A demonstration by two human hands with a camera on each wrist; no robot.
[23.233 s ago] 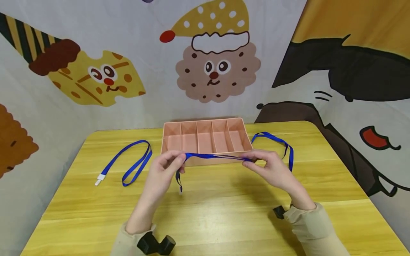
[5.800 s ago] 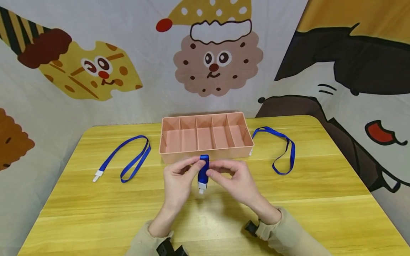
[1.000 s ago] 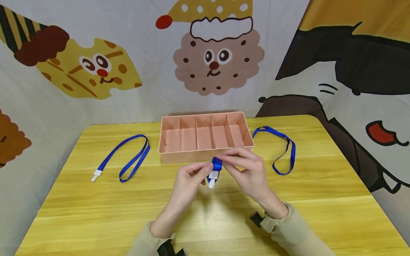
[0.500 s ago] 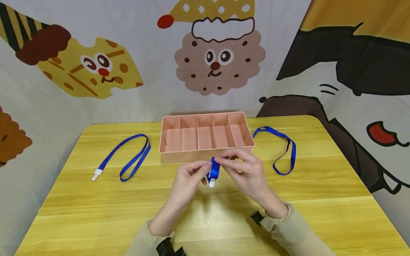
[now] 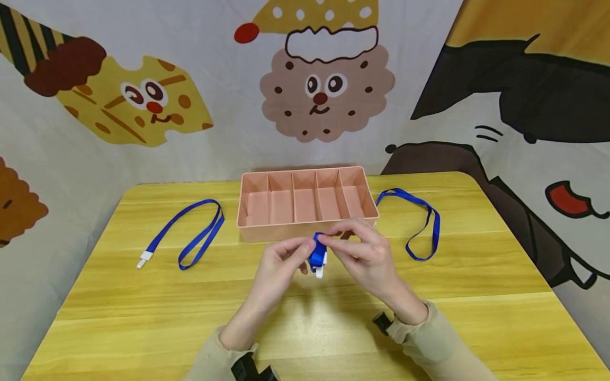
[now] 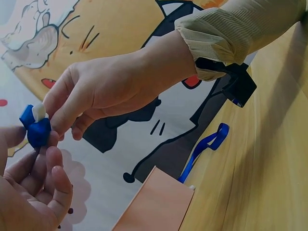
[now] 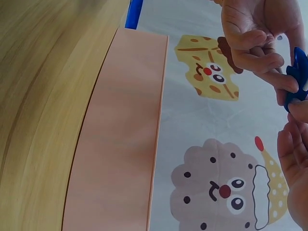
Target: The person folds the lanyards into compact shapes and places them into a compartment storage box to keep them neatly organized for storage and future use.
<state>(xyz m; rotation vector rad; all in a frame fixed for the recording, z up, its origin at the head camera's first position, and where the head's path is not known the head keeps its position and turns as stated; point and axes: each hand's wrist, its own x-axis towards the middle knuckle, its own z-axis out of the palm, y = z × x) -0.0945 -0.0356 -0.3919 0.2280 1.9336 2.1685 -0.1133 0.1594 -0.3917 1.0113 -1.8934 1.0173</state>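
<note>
In the head view, a blue lanyard (image 5: pixel 317 255) is folded into a short, thick bundle in front of the box. Its white plastic clip (image 5: pixel 320 272) pokes out at the lower end. My left hand (image 5: pixel 281 267) pinches the bundle from the left between thumb and fingers. From the other side, my right hand (image 5: pixel 369 256) holds its upper part with the fingertips. The left wrist view shows the folded lanyard (image 6: pixel 38 130) between both hands' fingertips, the white piece at its top. At the right wrist view's edge the lanyard (image 7: pixel 298 79) is partly covered by fingers.
Behind the hands stands a pink box (image 5: pixel 271 233) with several compartments. A blue lanyard (image 5: pixel 212 231) with a white clip (image 5: pixel 145 259) lies looped on the left of the wooden table (image 5: pixel 143 328). Another lanyard (image 5: pixel 436 233) lies right of the box. A printed cloth (image 5: pixel 229 132) hangs behind.
The lanyard, stretched between both hands in the oldest frame, is now a compact bundle. Over the last second, blue strap has come down over the clip's upper part. The hands have barely moved.
</note>
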